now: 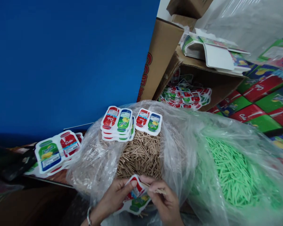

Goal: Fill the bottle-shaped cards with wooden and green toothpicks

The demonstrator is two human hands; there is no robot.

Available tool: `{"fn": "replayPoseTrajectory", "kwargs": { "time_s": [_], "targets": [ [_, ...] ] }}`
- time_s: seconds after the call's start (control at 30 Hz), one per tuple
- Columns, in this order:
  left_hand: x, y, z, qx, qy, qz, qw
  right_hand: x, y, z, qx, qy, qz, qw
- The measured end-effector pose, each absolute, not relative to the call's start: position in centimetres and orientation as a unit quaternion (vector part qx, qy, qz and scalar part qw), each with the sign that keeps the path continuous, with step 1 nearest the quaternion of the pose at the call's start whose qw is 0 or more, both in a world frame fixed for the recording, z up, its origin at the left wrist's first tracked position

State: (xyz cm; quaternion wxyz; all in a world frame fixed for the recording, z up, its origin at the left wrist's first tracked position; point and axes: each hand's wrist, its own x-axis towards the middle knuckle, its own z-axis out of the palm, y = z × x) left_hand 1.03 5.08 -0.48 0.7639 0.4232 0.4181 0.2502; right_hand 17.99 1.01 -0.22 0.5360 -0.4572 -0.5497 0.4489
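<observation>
My left hand (116, 194), a bracelet at its wrist, grips a small can-shaped packet (139, 188) printed in red and green. At the packet's upper edge, my right hand (163, 197) is closed on a few thin brown sticks (159, 190). Both hands are over an open clear plastic bag (94, 160) full of brown sticks (141, 153). On the bag's far side lie a small stack of Cola and lemon-drink packets (116, 121) and one more packet (149, 121). Whether sticks are inside the held packet is hidden.
More packets (58, 150) lie at the left. A clear bag of green sticks (233, 172) stands at the right. Behind are an open cardboard box (221, 88) with many packets, printed cartons (254, 110) and a large blue panel (68, 59).
</observation>
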Motion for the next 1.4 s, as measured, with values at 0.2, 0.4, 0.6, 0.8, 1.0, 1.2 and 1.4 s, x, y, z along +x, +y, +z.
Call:
{"fn": "replayPoseTrajectory", "kwargs": {
  "time_s": [0.2,0.4,0.6,0.8,1.0,1.2,1.4],
  "targets": [
    [0.7,5.0,-0.9,0.465,0.398,0.250,0.750,17.7,1.9,0.5,-0.528,-0.529,0.491,0.447],
    [0.3,5.3,-0.3,0.488,0.407,0.257,0.728,18.5,1.9,1.5,-0.541,-0.621,0.445,0.353],
    [0.1,6.0,0.6,0.484,0.394,0.265,0.735,19.0,1.3,3.2,-0.477,-0.774,0.299,0.289],
    [-0.4,5.7,-0.4,0.478,0.415,0.276,0.723,19.2,1.4,3.3,-0.465,-0.819,0.194,0.276],
    [-0.1,5.6,1.1,0.574,0.378,0.278,0.671,18.6,2.0,4.6,-0.447,-0.840,0.193,0.240],
    [0.0,5.1,0.1,0.447,0.432,0.317,0.716,19.2,1.5,4.0,-0.498,-0.735,0.322,0.331],
    [0.0,5.6,-0.1,0.356,0.407,0.370,0.756,19.8,0.3,2.8,-0.562,-0.648,0.281,0.430]
  ]
}}
